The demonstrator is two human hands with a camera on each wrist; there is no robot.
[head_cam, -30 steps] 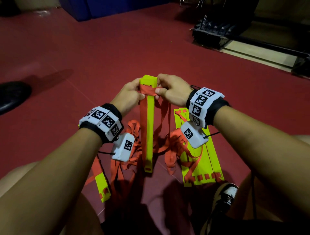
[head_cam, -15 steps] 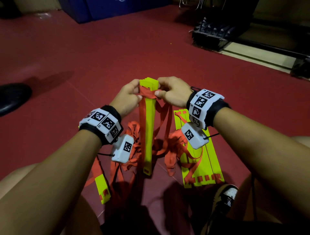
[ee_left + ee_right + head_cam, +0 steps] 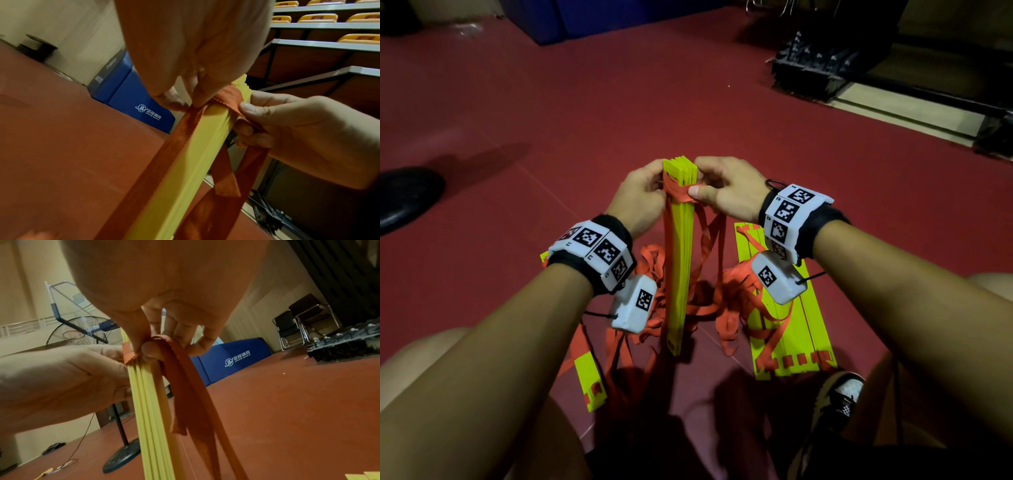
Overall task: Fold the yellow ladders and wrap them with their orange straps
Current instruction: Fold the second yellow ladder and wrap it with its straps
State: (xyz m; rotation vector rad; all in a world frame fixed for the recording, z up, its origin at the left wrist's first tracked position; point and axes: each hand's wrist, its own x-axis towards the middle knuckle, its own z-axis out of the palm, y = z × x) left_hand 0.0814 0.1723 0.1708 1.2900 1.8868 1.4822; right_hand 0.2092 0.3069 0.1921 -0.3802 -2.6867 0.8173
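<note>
A stack of yellow ladder slats (image 3: 678,260) stands on end on the red floor, held upright near its top. My left hand (image 3: 640,192) grips the stack's top from the left, thumb pressing the orange strap (image 3: 226,95) against the slats (image 3: 197,146). My right hand (image 3: 719,192) pinches that strap (image 3: 681,193) between thumb and fingers where it crosses the stack (image 3: 152,402). Loose orange strap (image 3: 185,386) hangs down from the pinch. More tangled strap (image 3: 726,294) lies around the stack's foot.
A second set of yellow slats (image 3: 791,329) lies flat at the right, by my shoe (image 3: 839,397). One loose slat (image 3: 590,380) lies at the lower left. A black shoe (image 3: 404,195) is at the far left, blue mats (image 3: 592,17) behind, black equipment (image 3: 818,68) at the back right.
The stack has turned so that the slat edges now face me. The strap has been drawn further across the top, and my right thumb now pinches it there.
</note>
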